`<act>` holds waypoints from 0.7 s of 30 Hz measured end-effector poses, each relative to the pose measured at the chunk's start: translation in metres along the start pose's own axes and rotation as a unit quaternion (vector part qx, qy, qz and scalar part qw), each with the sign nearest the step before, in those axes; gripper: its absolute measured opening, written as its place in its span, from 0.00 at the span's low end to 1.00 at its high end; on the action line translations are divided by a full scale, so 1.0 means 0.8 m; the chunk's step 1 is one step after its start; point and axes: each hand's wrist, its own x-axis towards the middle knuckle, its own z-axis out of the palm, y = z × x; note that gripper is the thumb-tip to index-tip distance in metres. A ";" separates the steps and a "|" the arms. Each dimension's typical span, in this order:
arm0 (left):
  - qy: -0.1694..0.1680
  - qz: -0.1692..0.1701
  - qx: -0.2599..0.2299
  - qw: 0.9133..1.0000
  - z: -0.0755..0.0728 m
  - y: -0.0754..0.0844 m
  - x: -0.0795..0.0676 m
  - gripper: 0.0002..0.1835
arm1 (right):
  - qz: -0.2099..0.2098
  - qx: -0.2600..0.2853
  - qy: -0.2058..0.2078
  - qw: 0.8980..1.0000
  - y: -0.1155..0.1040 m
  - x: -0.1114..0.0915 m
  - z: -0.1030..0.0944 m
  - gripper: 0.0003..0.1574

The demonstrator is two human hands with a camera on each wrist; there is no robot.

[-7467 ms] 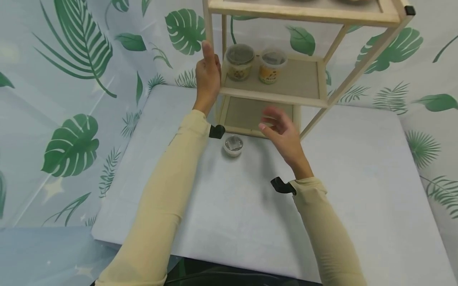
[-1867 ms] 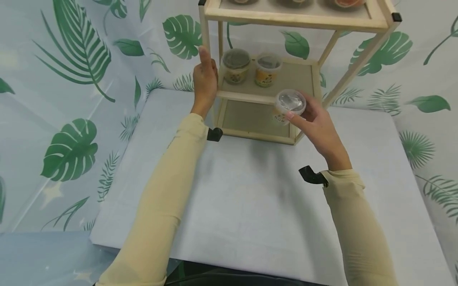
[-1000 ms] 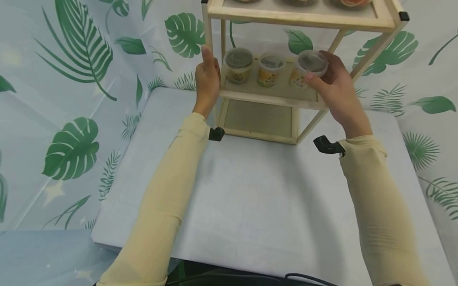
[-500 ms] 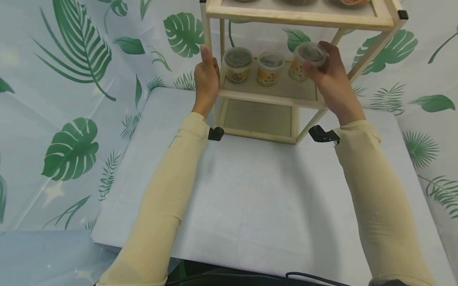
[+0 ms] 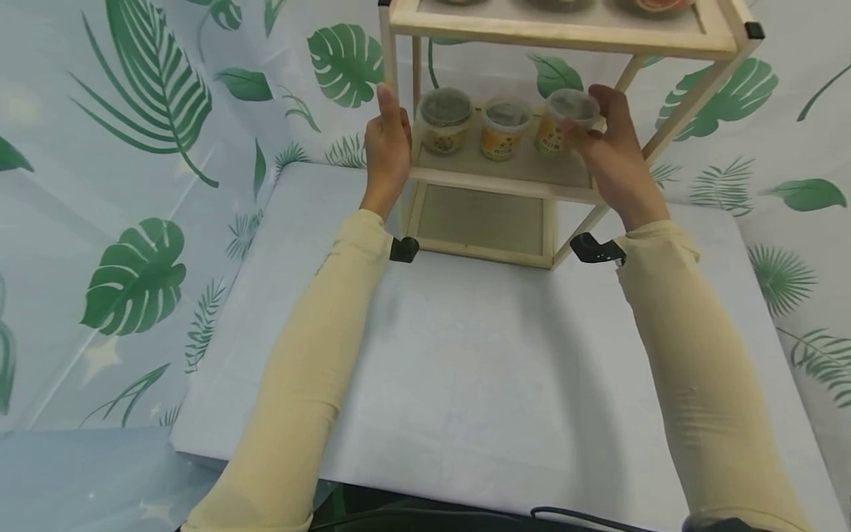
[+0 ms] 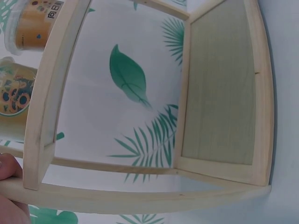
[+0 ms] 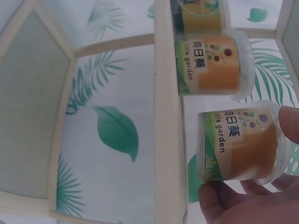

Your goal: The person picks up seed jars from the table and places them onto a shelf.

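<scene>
My left hand [image 5: 385, 151] grips the left front post of a wooden shelf rack [image 5: 505, 185]; in the left wrist view its fingers wrap that post [image 6: 117, 199]. My right hand [image 5: 621, 162] holds a clear-lidded plastic tub [image 7: 243, 144] with an orange label at the right end of the middle shelf. Thumb and fingers clasp the tub near its lid, with some fingertips below its side in the right wrist view. Left of it stand a similar orange-labelled tub [image 5: 501, 137] and a wider tub [image 5: 444, 129] with a sunflower label.
Several round containers, one a reddish tub [image 5: 660, 4], sit on the top shelf, cut off by the frame. The bottom shelf [image 5: 479, 218] is a framed panel on the white table [image 5: 452, 369]. Leaf-patterned cloth [image 5: 133, 273] hangs behind and left.
My right hand has picked the tub up from the table and carried it up to the middle shelf's right end. Lately it has lowered slightly. The left hand keeps its grip on the post.
</scene>
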 end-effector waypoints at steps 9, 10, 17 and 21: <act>-0.003 0.001 0.005 1.000 0.001 0.000 -0.002 0.34 | 0.007 -0.023 -0.005 1.000 0.008 0.000 -0.001 0.44; -0.003 0.000 0.006 1.000 0.001 0.000 -0.002 0.34 | 0.008 -0.022 -0.005 1.000 0.009 -0.001 -0.001 0.45; -0.003 -0.007 0.001 1.000 0.001 0.000 -0.002 0.34 | 0.009 -0.010 -0.016 1.000 0.014 -0.001 0.000 0.44; -0.001 -0.003 -0.002 1.000 0.001 0.000 -0.002 0.34 | 0.004 -0.012 -0.022 1.000 0.016 -0.001 0.001 0.45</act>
